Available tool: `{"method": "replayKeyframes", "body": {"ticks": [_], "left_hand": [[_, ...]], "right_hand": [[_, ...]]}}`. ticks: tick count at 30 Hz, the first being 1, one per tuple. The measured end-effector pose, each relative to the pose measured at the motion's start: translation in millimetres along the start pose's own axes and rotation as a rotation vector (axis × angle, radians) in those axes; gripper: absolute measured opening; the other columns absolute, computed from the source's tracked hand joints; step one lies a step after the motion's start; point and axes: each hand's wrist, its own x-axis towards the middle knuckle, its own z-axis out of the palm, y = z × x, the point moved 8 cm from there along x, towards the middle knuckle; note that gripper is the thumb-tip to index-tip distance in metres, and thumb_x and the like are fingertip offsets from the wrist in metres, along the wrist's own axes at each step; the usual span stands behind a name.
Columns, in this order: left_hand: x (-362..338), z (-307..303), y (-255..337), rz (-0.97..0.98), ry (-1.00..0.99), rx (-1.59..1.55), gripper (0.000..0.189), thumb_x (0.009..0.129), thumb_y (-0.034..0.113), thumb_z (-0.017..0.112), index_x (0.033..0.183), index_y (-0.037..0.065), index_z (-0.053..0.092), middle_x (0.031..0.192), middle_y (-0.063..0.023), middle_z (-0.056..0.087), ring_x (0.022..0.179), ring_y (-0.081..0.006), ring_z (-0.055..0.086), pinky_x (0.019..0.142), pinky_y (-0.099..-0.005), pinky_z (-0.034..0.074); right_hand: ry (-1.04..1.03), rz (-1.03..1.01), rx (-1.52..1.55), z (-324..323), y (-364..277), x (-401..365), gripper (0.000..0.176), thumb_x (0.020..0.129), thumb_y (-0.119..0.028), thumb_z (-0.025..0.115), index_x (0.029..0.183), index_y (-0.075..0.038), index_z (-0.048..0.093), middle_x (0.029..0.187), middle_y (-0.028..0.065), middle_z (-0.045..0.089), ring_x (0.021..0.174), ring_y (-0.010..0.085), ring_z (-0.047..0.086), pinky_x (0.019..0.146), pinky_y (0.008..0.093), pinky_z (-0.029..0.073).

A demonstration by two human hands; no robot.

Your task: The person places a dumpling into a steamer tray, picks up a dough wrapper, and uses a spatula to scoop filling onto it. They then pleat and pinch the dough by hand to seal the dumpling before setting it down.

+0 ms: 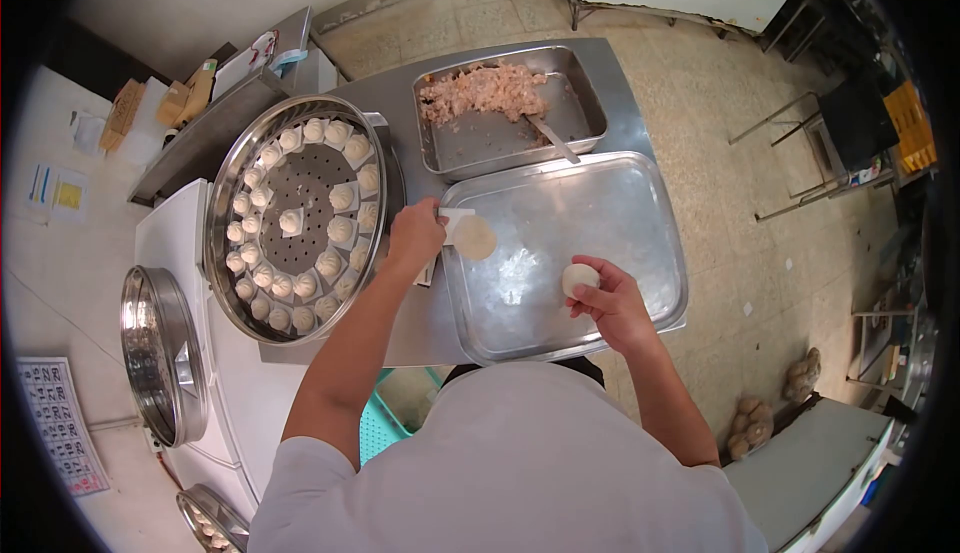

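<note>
My left hand (415,233) is closed at the left edge of the metal tray (560,328), with a small white paper square (457,215) pinched at its fingertips. A flat round dough wrapper (475,239) lies on the tray right beside that paper. Over the right part of the tray, my right hand (615,308) is curled around a pale bun (580,279). Left of my left hand stands a round steamer tray (302,188) with holes, ringed by several pleated buns on paper squares. A single bun (290,221) sits near its middle.
A deep pan (515,158) at the back holds minced filling (485,91) and a spatula (552,139). Another steamer ring (150,353) stands on the white surface at left. A turquoise basket (382,431) is below the table edge. A chair (855,118) stands at right.
</note>
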Motion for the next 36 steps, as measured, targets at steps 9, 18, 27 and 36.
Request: {"method": "replayKeyframes", "body": {"ticks": [9, 18, 27, 36], "left_hand": [[-6.8, -5.0, 1.9, 0.099, 0.156, -0.145, 0.018, 0.089, 0.017, 0.068, 0.101, 0.005, 0.076, 0.093, -0.0181, 0.075, 0.09, -0.0363, 0.073, 0.08, -0.0438, 0.056], [-12.1, -18.5, -12.2, -0.114, 0.24, -0.329, 0.031, 0.088, 0.008, 0.065, 0.118, 0.003, 0.069, 0.091, -0.0183, 0.074, 0.084, -0.0331, 0.072, 0.08, -0.0414, 0.055], [-83.3, 58.0, 74.4, -0.011, -0.098, -0.579, 0.027, 0.093, 0.01, 0.064, 0.12, 0.006, 0.064, 0.09, -0.0146, 0.071, 0.082, -0.0315, 0.07, 0.075, -0.0415, 0.055], [-106.6, 72.5, 89.2, 0.43, 0.017, -0.294, 0.031, 0.076, 0.002, 0.068, 0.106, 0.01, 0.073, 0.108, -0.0087, 0.065, 0.087, -0.0297, 0.069, 0.073, -0.0419, 0.057]], "right_hand": [[0.015, 0.013, 0.008, 0.2, 4.1, -2.4, 0.044, 0.095, -0.005, 0.071, 0.135, 0.004, 0.055, 0.1, 0.0105, 0.069, 0.081, 0.0187, 0.069, 0.07, 0.0325, 0.059], [0.025, 0.012, 0.002, 6.8, 3.5, -3.4, 0.044, 0.093, -0.003, 0.071, 0.134, 0.004, 0.056, 0.103, 0.0119, 0.069, 0.083, 0.0193, 0.07, 0.069, 0.0315, 0.058], [0.042, -0.037, -0.128, 14.4, -12.9, 1.0, 0.049, 0.087, 0.003, 0.071, 0.133, 0.005, 0.055, 0.1, 0.012, 0.068, 0.081, 0.0185, 0.069, 0.068, 0.0309, 0.057], [0.149, -0.329, -0.946, 24.9, -1.3, 22.3, 0.049, 0.081, -0.012, 0.079, 0.125, 0.003, 0.063, 0.105, 0.0171, 0.07, 0.082, 0.0225, 0.07, 0.07, 0.0344, 0.057]]}}
